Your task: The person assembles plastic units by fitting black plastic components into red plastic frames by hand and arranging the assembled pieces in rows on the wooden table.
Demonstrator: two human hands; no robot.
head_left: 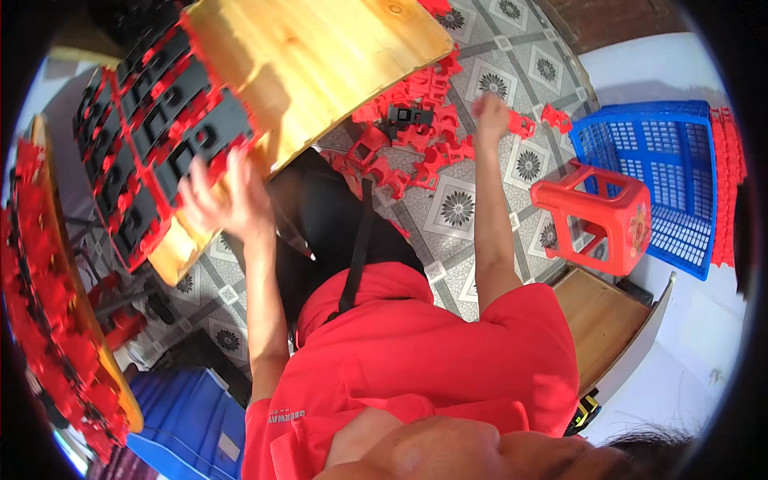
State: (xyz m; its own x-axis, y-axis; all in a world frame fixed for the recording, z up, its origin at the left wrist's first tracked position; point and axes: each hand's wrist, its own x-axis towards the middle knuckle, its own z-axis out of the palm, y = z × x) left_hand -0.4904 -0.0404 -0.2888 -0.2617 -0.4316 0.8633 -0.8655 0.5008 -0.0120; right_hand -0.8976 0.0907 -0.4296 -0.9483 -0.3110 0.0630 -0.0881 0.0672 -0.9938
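Note:
My left hand is raised at the near edge of a wooden table, slightly blurred, its fingers apart. It is beside rows of black plates in red plastic frames; whether a fingertip touches them I cannot tell. My right hand reaches out to the right above the tiled floor, fingers curled in. What it holds, if anything, is hidden. Just right of it shows a red plastic part, apart or touching I cannot tell. A heap of red plastic parts lies on the floor, with a black piece on top.
The wooden tabletop extends ahead. To the right stand a red plastic stool and a blue crate, with stacked red parts behind. At far left, a board carries more red parts. A blue bin stands at lower left.

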